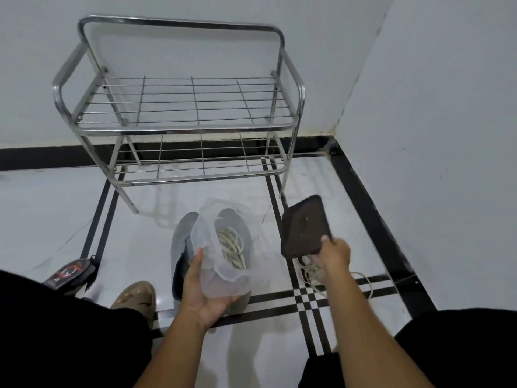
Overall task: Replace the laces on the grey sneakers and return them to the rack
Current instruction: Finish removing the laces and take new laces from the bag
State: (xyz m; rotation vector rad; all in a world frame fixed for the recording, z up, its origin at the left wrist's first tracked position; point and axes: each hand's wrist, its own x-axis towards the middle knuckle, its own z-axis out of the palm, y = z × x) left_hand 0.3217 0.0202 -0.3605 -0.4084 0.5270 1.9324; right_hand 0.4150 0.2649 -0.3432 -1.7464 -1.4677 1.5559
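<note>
A: So where are the sneakers?

B: On the floor before the rack, toes toward it, under the bag the left hand cradles.

A: And the right hand?

B: Pinching a dark wallet over loose laces.

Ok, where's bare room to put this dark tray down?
Both wire shelves of the chrome shoe rack are bare, as is the white tile left of the grey sneakers. It is crowded around the sneakers and the loose white laces.

A home's room corner: steel shoe rack against white walls, glossy black-striped tiled floor.
</note>
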